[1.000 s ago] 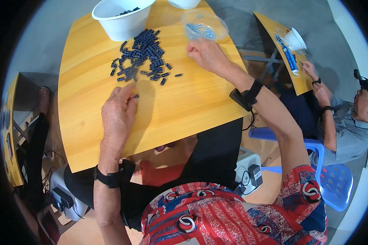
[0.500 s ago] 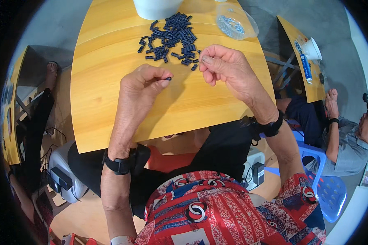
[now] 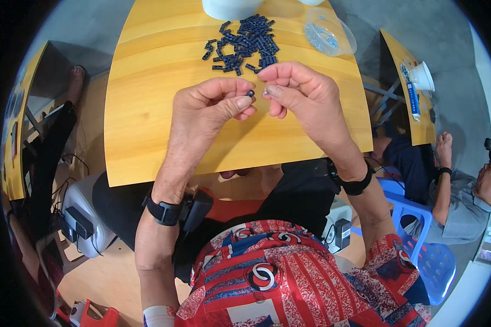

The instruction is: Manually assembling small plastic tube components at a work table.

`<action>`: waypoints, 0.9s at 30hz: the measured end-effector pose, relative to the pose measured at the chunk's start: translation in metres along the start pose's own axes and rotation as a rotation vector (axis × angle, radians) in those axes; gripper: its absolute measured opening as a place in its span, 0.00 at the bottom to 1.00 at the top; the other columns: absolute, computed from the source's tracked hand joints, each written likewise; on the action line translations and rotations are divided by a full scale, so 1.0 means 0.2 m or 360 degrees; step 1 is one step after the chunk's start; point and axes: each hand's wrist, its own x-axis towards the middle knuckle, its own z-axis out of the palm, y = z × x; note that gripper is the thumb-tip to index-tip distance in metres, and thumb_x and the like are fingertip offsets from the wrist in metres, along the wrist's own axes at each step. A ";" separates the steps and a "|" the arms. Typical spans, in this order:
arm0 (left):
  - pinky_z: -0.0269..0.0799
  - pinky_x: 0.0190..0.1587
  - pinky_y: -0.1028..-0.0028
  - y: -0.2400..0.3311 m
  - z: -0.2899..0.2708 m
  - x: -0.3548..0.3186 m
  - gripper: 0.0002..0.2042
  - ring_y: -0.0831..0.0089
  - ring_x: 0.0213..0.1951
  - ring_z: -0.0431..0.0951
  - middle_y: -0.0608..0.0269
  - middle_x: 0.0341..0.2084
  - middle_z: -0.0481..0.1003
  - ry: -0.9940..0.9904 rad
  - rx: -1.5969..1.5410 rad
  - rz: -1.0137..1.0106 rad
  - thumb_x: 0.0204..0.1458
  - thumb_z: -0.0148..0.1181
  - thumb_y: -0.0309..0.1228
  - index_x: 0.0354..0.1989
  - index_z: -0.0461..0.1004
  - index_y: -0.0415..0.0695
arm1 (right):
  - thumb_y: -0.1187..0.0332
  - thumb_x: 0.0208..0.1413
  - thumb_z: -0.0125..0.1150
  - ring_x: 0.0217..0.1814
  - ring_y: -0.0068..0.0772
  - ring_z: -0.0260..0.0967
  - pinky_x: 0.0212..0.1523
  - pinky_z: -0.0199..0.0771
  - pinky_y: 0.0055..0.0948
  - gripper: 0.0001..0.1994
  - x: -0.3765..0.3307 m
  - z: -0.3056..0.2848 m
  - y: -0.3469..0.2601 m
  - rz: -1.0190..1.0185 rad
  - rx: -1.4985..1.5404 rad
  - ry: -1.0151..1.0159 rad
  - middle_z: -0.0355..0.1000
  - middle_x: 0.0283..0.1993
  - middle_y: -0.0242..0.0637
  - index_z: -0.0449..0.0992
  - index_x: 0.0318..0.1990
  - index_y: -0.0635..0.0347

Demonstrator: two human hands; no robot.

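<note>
My left hand [image 3: 215, 103] is closed, with a small dark blue plastic part [image 3: 250, 93] pinched between thumb and forefinger; a round hole shows at its end. Facing it, my right hand [image 3: 305, 95] pinches a tiny silvery metal piece [image 3: 265, 93], too small to tell exactly. The fingertips of the two hands are close together but apart, above the table. Just beyond them lies a loose pile of similar dark blue parts [image 3: 251, 41], partly hidden by my right hand.
The yellow wooden table [image 3: 142, 131] carries a white tub [image 3: 232, 7] at its far edge and a clear plastic bowl [image 3: 341, 38] with small silvery pieces at the far right. A person [image 3: 458, 191] sits at another table on the right, by a blue plastic chair [image 3: 433, 261].
My left hand has moved right and up with the dark part, toward my right hand. The gap between the hands has narrowed. The whole view has shifted slightly.
</note>
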 end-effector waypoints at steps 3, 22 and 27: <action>0.74 0.34 0.80 -0.01 0.00 -0.01 0.07 0.77 0.30 0.78 0.60 0.28 0.78 -0.0031 0.0074 0.0005 0.51 0.60 0.20 0.38 0.76 0.33 | 0.76 0.55 0.56 0.26 0.16 0.69 0.27 0.69 0.18 0.11 0.00 0.04 -0.01 -0.0176 -0.0225 0.0079 0.73 0.27 0.30 0.72 0.46 0.64; 0.74 0.32 0.80 -0.04 -0.04 -0.04 0.04 0.79 0.28 0.77 0.61 0.24 0.78 0.0060 0.0523 0.0182 0.50 0.60 0.20 0.34 0.78 0.34 | 0.77 0.50 0.54 0.31 0.47 0.74 0.29 0.73 0.36 0.15 0.02 0.10 -0.01 -0.0595 -0.1075 -0.0045 0.74 0.31 0.45 0.70 0.47 0.59; 0.74 0.30 0.79 -0.05 -0.04 -0.05 0.04 0.78 0.26 0.77 0.60 0.22 0.78 0.0091 0.0648 0.0215 0.48 0.61 0.19 0.32 0.78 0.34 | 0.78 0.49 0.53 0.32 0.50 0.73 0.29 0.73 0.39 0.13 0.04 0.11 -0.01 -0.0771 -0.1245 -0.0108 0.74 0.34 0.46 0.69 0.45 0.60</action>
